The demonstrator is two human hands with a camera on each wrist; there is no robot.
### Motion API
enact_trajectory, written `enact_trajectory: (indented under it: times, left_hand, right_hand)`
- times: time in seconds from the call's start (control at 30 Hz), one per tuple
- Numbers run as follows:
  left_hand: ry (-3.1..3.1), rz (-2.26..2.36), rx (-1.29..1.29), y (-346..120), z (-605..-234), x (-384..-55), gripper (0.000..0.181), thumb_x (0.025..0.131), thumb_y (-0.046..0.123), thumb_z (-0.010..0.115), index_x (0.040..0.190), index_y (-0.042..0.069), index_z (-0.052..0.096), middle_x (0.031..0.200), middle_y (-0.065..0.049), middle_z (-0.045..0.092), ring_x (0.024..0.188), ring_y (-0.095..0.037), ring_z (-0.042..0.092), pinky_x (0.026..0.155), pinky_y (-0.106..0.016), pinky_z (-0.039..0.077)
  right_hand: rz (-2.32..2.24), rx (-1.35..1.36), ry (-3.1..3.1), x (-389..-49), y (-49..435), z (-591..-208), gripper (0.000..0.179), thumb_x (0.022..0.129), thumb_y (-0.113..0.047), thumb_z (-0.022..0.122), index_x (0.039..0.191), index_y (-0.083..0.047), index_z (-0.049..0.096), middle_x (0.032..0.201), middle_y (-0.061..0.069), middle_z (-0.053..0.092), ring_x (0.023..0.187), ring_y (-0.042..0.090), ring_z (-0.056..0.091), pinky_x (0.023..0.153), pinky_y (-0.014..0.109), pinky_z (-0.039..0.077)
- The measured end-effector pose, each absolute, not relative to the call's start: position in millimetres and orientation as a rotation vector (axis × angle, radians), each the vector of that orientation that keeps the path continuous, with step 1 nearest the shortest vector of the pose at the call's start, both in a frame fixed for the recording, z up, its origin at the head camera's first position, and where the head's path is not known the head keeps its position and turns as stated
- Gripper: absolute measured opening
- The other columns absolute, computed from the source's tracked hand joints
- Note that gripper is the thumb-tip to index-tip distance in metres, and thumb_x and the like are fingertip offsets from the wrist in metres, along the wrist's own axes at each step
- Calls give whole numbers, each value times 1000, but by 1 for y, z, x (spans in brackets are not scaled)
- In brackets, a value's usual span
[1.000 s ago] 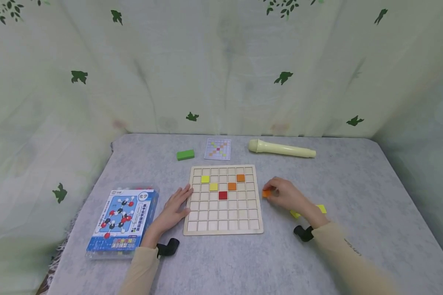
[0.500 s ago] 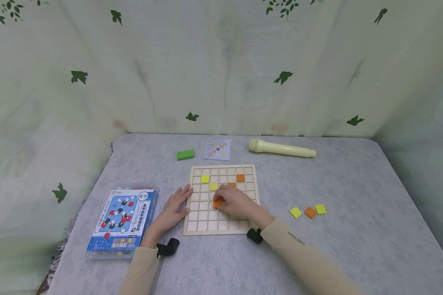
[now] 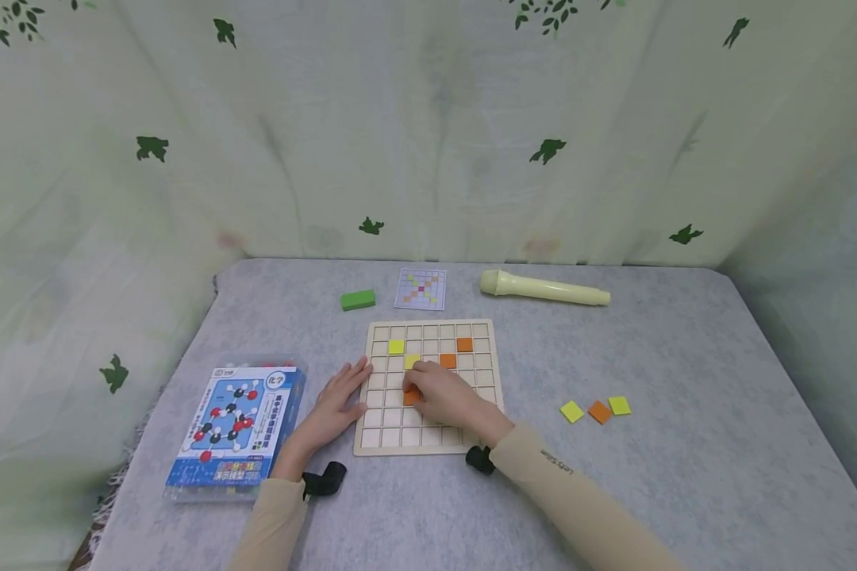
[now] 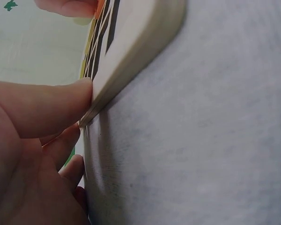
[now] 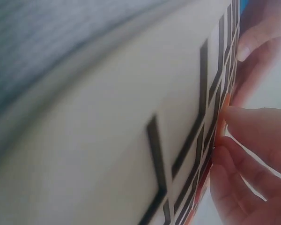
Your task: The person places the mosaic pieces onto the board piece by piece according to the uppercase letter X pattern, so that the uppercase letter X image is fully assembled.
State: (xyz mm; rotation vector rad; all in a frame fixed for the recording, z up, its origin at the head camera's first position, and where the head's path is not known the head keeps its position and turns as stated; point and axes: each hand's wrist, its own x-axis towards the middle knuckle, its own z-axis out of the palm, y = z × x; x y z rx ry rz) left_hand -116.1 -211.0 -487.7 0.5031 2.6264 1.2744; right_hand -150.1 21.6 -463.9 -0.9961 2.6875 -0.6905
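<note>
A wooden grid board (image 3: 394,438) lies on the table. Over its middle, my right hand (image 3: 453,398) pinches an orange square tile (image 3: 412,396) between thumb and fingers, right at the grid surface. In the right wrist view, the fingertips (image 5: 229,115) are on that orange tile, with a red tile (image 5: 203,180) nearby; the right hand hides the red one in the head view. My left hand (image 3: 337,402) rests with extended fingers against the board's left edge, its thumb (image 4: 79,96) touching the rim. Yellow tiles (image 3: 396,346) and orange tiles (image 3: 465,345) sit in upper cells.
Two yellow tiles (image 3: 571,411) and an orange tile (image 3: 600,411) lie loose to the right. Behind the board are a patterned card (image 3: 420,289), a green block (image 3: 358,300) and a pale tube (image 3: 543,287). A boxed molecule set (image 3: 232,428) stands left.
My right hand has carried the orange tile from beside the board's right edge leftward onto the grid, then shifted slightly further left. The left hand has stayed in place.
</note>
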Motion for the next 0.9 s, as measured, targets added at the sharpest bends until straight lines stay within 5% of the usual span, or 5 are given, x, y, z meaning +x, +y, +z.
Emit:
enact_trajectory:
  times: [0.27,0.9]
  left_hand:
    - [2636,1270,509,-210,-489,-117,59,94,1,55,147,-3,30,156,-19,18,142,-42,4,109,-60,-1]
    - [2640,1239,493,-211,-487,-115,60,94,1,54,148,-4,29,156,-19,17,142,-42,4,110,-58,0]
  right_hand:
    - [-852,-898,2643,-145,50,-458,22,86,-2,62,107,-9,68,103,-2,62,91,12,57,83,28,48]
    - [-1012,-714,2719,-114,240,-469,29,77,8,68,101,-8,68,101,-1,64,94,21,59,80,39,50]
